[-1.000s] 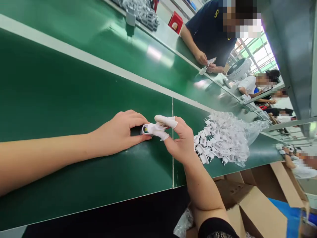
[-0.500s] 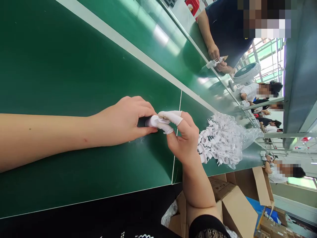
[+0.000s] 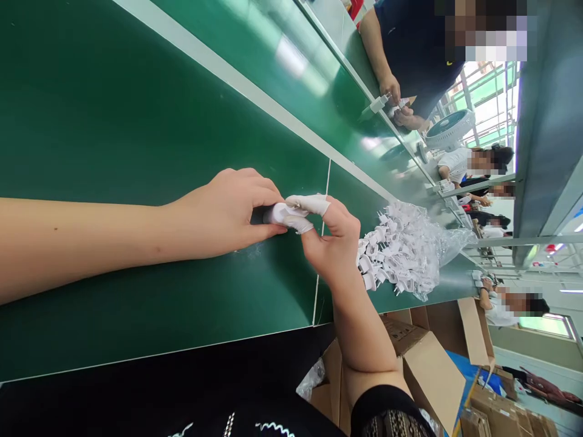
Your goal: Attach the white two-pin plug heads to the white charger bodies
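My left hand (image 3: 228, 212) is curled round a small white plug part (image 3: 276, 214) just above the green belt (image 3: 113, 121). My right hand (image 3: 334, 246), with white finger cots on thumb and forefinger, pinches the other end of the same part. Both hands meet over the belt near its thin white seam line (image 3: 322, 243). Most of the part is hidden by the fingers. Right of my right hand lies a clear plastic bag with a heap of white plug pieces (image 3: 401, 255).
Across the belt a person in a dark shirt (image 3: 419, 54) handles a small white part. A white fan (image 3: 450, 128) stands beyond, and other workers sit further right. Open cardboard boxes (image 3: 432, 376) stand below the belt's near edge.
The view has shifted and tilted. My hands have stayed joined on the white part, now closed more tightly so its coloured end no longer shows.
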The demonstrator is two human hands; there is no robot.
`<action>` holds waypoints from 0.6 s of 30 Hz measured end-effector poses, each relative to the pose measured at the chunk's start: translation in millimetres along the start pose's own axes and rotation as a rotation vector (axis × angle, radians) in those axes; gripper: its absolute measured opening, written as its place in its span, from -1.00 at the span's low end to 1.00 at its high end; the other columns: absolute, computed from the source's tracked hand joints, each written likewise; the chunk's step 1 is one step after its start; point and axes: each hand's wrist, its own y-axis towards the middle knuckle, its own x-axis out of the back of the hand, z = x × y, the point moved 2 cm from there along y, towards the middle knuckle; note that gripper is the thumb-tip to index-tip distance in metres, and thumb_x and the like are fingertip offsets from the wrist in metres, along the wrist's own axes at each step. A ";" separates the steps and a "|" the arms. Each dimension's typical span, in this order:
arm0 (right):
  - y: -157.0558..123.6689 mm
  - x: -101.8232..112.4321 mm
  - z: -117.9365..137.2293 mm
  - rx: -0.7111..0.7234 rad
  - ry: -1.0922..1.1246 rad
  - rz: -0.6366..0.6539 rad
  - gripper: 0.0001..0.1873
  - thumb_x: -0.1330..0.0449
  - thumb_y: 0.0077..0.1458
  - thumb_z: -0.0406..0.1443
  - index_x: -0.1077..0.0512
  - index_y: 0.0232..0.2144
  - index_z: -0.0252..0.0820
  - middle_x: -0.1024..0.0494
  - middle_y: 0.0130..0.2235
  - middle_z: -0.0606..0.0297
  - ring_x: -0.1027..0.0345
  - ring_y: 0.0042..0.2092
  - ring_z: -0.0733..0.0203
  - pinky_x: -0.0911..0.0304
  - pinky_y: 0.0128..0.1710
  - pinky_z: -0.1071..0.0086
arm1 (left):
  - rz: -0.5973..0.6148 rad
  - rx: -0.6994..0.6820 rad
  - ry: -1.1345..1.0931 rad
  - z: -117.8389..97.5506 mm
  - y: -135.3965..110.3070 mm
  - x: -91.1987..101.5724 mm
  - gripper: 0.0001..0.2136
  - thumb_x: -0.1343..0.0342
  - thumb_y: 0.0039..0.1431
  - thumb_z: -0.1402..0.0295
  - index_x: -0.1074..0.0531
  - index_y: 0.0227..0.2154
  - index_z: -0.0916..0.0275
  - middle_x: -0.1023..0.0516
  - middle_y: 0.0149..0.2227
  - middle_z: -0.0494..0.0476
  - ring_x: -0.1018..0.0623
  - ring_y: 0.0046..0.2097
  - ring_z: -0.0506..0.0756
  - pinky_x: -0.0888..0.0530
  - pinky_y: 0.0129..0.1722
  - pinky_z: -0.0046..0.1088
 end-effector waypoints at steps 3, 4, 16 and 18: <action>-1.8 -0.6 -3.5 0.007 0.005 0.020 -0.77 -0.25 0.23 -0.43 -0.59 -0.16 -0.01 -0.73 -0.19 0.35 -0.60 -0.19 0.18 -0.40 0.29 0.01 | -0.027 -0.017 0.001 2.2 -0.1 -1.9 -0.65 -0.11 0.22 -0.02 -0.66 -0.23 0.08 -0.68 -0.13 0.12 -0.55 -0.03 0.31 -0.40 -0.01 -0.09; -2.9 -1.4 -4.6 0.003 0.003 0.017 -0.78 -0.25 0.23 -0.42 -0.59 -0.16 0.00 -0.73 -0.20 0.36 -0.60 -0.19 0.17 -0.34 0.34 -0.03 | -0.037 -0.027 -0.001 2.7 -0.2 -1.9 -0.66 -0.12 0.23 -0.02 -0.66 -0.23 0.08 -0.69 -0.14 0.11 -0.55 -0.04 0.31 -0.41 -0.01 -0.09; -6.7 5.7 -4.3 0.126 0.131 -0.111 -0.69 -0.36 0.25 -0.38 -0.56 0.02 -0.02 -0.69 -0.05 0.20 -0.62 -0.03 0.10 -0.58 0.02 0.14 | -0.219 -0.219 -0.052 -14.5 -13.4 13.5 -0.69 -0.02 0.44 0.26 -0.60 0.07 0.12 -0.62 0.04 0.15 -0.62 -0.02 0.14 -0.58 -0.01 -0.38; -7.6 7.0 -1.9 0.176 0.105 -0.145 -0.66 -0.35 0.25 -0.40 -0.56 0.05 -0.02 -0.70 -0.05 0.19 -0.63 -0.05 0.11 -0.60 0.01 0.14 | -0.242 -0.270 -0.038 -13.4 -14.4 12.9 -0.68 -0.01 0.45 0.28 -0.58 0.10 0.11 -0.62 0.05 0.16 -0.62 0.01 0.14 -0.59 0.02 -0.38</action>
